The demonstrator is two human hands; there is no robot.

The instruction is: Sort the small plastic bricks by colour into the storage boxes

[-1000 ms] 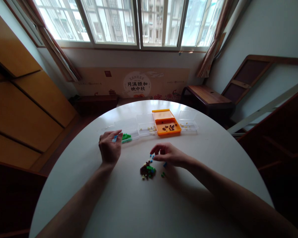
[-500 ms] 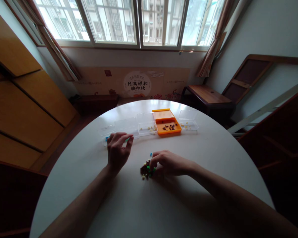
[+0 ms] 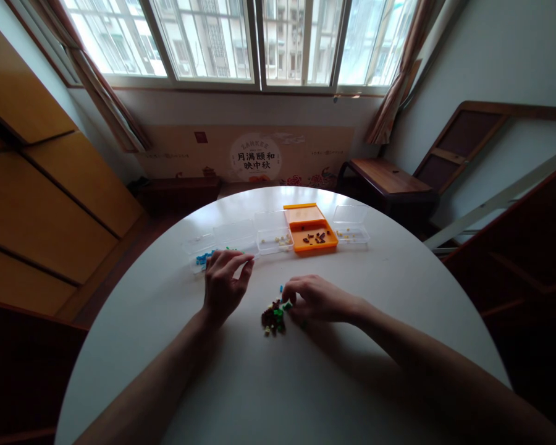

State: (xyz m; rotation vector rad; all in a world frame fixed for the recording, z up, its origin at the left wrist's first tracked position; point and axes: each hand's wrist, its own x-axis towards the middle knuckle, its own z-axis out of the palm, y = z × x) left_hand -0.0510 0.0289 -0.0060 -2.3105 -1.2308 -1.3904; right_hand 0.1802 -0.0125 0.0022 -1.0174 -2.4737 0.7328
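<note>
On the white table, a small pile of tiny brown, green and cream building bricks (image 3: 272, 316) lies in front of me. My right hand (image 3: 317, 298) is at the pile's right edge, its fingers curled down and closed on a small green brick (image 3: 287, 305). One blue brick (image 3: 281, 288) lies just beyond the pile, beside these fingers. My left hand (image 3: 226, 281) hovers before the clear boxes on the left, thumb and index finger pinched together. Whatever is between those fingertips is too small to make out. Behind this hand, a clear box holds blue bricks (image 3: 204, 258).
Green bits (image 3: 231, 249) show in the second clear box, partly behind my left hand. Farther right stand a clear box (image 3: 275, 242) with cream pieces, an orange box (image 3: 315, 248) with brown pieces, and another clear box (image 3: 353, 237) with yellowish pieces. All lids are raised.
My left hand has shifted slightly right, uncovering more blue bricks and green bits in the boxes. My right hand has drawn slightly up and away from the pile, with the green brick at its fingertips.
</note>
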